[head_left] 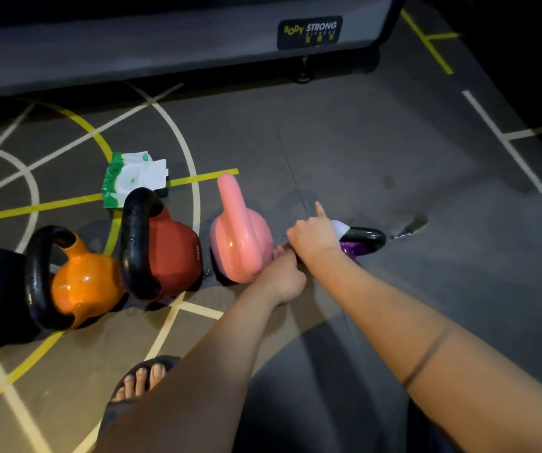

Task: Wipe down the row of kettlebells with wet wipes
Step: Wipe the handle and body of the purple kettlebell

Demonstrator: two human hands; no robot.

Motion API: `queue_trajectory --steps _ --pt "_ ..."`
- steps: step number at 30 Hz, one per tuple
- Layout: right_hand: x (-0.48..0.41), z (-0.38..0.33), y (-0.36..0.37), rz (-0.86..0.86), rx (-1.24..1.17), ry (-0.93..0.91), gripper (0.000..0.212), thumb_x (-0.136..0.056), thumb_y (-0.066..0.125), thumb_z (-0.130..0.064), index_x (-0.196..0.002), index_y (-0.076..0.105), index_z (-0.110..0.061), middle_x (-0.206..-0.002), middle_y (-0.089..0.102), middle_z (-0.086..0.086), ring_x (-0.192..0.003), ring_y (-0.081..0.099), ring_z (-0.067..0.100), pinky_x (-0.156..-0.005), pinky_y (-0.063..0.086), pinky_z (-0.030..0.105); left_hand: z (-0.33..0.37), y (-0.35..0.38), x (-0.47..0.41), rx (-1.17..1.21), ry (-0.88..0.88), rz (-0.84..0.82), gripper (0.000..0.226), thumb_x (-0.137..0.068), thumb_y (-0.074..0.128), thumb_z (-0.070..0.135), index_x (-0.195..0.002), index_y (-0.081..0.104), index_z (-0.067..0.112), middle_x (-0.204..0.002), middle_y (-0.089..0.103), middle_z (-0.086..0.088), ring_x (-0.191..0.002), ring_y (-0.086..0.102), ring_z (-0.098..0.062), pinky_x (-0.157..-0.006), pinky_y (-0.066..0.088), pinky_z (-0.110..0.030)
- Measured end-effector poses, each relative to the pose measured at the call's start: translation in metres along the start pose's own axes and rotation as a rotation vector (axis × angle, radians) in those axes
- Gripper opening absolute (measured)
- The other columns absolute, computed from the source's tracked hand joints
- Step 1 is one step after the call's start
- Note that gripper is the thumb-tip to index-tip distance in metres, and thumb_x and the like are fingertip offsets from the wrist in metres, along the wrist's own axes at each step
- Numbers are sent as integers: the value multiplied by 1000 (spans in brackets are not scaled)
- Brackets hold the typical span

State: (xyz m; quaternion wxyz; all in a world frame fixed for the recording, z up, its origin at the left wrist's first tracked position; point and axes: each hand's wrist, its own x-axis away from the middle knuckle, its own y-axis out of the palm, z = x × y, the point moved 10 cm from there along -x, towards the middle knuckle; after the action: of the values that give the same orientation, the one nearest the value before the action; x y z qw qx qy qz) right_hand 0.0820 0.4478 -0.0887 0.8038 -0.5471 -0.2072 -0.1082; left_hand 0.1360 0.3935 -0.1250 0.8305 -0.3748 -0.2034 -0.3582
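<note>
Four kettlebells in a row on the gym floor (393, 152); we place everything from the pink kettlebell (240, 237). Left of it is the red kettlebell (173, 253), further left the orange kettlebell (83, 286). Just right of it is the purple kettlebell (349, 249), tipped over with its black handle pointing away from the pink one.

The right hand (312, 233) is on the purple bell's handle. Its fingers are curled over a white wet wipe (340, 227) that pokes out past the knuckles, and the index finger sticks out straight. The left hand (284, 276) is low between the pink and purple bells with its fingers curled. What it grips is hidden under the right wrist, so we cannot tell.

The wipes pack (132, 178) lies behind and left of the pink bell, flap up. A wet smear (410, 225) is on the floor well right of it.

Progress, our call: the wipe is on the last bell at the right end. The orange, red and pink bells look glossy and are probably done, though we can't confirm it. Left to do is the rest of the purple bell's handle and body.
</note>
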Motion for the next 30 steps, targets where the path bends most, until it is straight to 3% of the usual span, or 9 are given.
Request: queue_trajectory --steps 4,8,12,15,18,21,24,27,30 --pt "-6 10 4 -44 31 14 38 -103 41 -22 -137 57 -20 -133 62 4 -129 55 27 -125 1 54 -1 0 5 44 33 62 76 -93 46 -1 -158 8 -3 -166 14 -22 -156 10 -32 -126 9 -37" --pt "12 30 -8 31 -10 -53 65 -103 39 -19 -161 9 -17 -168 12 12 -154 14 27 -121 -11 59 19 -21 13 133 157 215 77 -96 42 -3 -162 4 5 -169 14 -13 -157 11 -26 -127 9 -34" --pt "39 56 -16 72 -146 -42 104 -91 65 -24 -159 -13 -9 -169 -6 10 -156 7 21 -122 -5 58 51 -43 27 124 342 415 61 -99 47 4 -157 28 5 -166 26 -10 -155 20 -22 -123 11 -23" --pt "49 100 1 -6 -330 69 124 -80 80 -40 -158 -8 -3 -169 -1 13 -155 12 22 -125 6 50 71 -43 23 -22 442 489 57 -99 53 10 -153 38 6 -164 30 -11 -154 24 -22 -124 15 -27" --pt "59 134 27 -36 -436 148 98 -88 72 -48 -156 19 -2 -161 30 16 -143 40 32 -115 32 44 90 -25 3 -228 482 415 63 -101 54 15 -158 28 5 -167 24 -12 -155 20 -24 -125 12 -27" --pt "60 140 55 21 -473 158 50 -96 59 -49 -129 51 -13 -129 63 12 -116 60 36 -94 50 44 84 -12 -16 -294 397 340 61 -100 55 14 -157 31 12 -158 39 -9 -146 33 -25 -117 31 -37" --pt "60 133 66 271 -520 170 34 -97 60 -35 -114 56 -6 -117 66 15 -111 63 37 -105 46 46 80 -15 -19 -238 411 415 37 -97 56 15 -133 54 15 -126 56 -8 -119 49 -29 -96 42 -43" --pt "63 128 69 521 -552 170 28 -85 73 -11 -106 61 4 -132 61 27 -121 61 40 -114 39 50 72 -20 -23 -142 382 491 18 -92 59 11 -110 61 10 -107 62 -11 -103 56 -34 -83 40 -40" --pt "62 128 66 603 -543 157 15 -87 69 -7 -96 58 0 -144 50 30 -136 49 40 -119 26 56 59 -25 -33 7 315 508 22 -87 65 4 -109 66 9 -106 69 -12 -99 62 -32 -76 35 -28"
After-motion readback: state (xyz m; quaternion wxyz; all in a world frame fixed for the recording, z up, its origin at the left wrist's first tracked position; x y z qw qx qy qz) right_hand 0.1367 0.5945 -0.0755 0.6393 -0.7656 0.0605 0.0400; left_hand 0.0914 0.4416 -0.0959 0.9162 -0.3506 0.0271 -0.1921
